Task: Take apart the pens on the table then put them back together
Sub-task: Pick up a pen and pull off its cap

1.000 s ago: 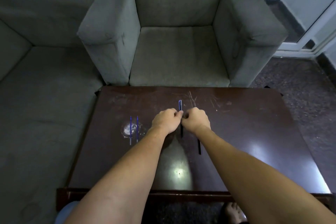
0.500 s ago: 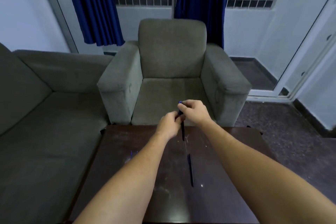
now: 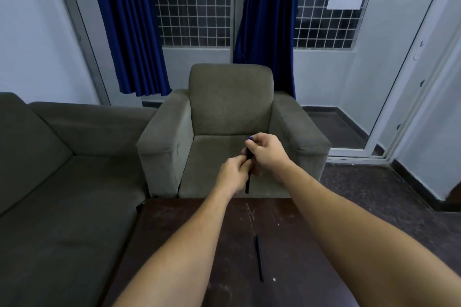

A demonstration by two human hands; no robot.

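Observation:
I hold a dark pen (image 3: 248, 182) upright in the air above the far edge of the table, in front of the armchair. My right hand (image 3: 267, 153) grips its upper end, where a blue cap tip shows. My left hand (image 3: 233, 177) pinches the barrel just below. The pen's lower end hangs free beneath my fingers. A second dark pen (image 3: 259, 258) lies lengthwise on the dark wooden table (image 3: 299, 244), between my forearms.
A grey armchair (image 3: 232, 117) stands right behind the table. A grey sofa (image 3: 62, 169) runs along the left. Blue curtains (image 3: 129, 27) hang before grilled windows. A glass door is at the right. The table's top is scratched.
My view has tilted upward, so the table's near part and the thin blue refills at its left are out of frame. Both hands have lifted the pen off the table.

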